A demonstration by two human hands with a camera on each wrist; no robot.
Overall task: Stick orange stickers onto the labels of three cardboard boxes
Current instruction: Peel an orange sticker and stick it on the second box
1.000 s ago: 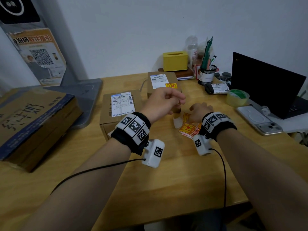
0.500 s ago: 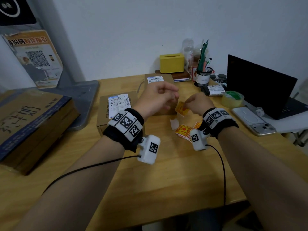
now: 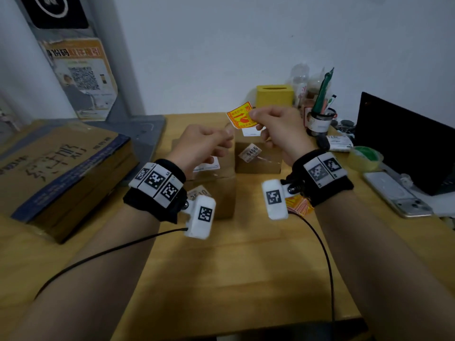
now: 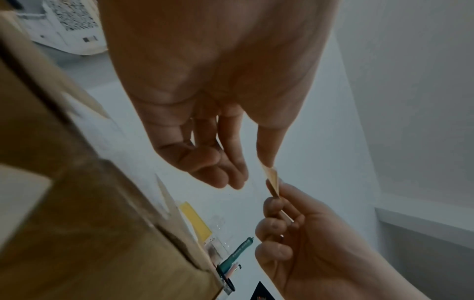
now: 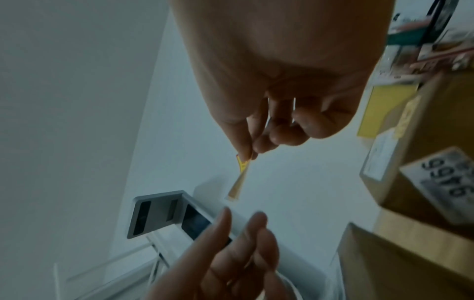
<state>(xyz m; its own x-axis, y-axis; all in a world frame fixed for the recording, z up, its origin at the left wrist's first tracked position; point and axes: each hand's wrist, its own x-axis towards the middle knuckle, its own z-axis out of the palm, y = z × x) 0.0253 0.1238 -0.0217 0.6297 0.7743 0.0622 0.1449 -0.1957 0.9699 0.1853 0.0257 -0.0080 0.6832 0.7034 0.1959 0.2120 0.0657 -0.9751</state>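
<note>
My right hand (image 3: 253, 115) pinches an orange sticker (image 3: 240, 118) by its right edge and holds it up above the boxes. The right wrist view shows the sticker (image 5: 239, 178) edge-on, hanging from thumb and forefinger. My left hand (image 3: 227, 134) reaches toward its lower corner with thumb and forefinger extended, holding nothing. A small cardboard box (image 3: 258, 156) with a "9466" tag stands behind the hands. A second labelled box (image 3: 214, 193) lies under my left wrist. A pile of orange stickers (image 3: 299, 205) lies under my right wrist.
A large flat carton (image 3: 61, 168) fills the table's left side. At the back stand a yellow tissue box (image 3: 274, 96) and a pen cup (image 3: 320, 121). On the right are a tape roll (image 3: 365, 156), a phone (image 3: 396, 195) and a laptop (image 3: 406, 141).
My right hand picked one sticker from the pile and raised it. My left hand rose alongside it toward the sticker. The camera moved closer to the boxes.
</note>
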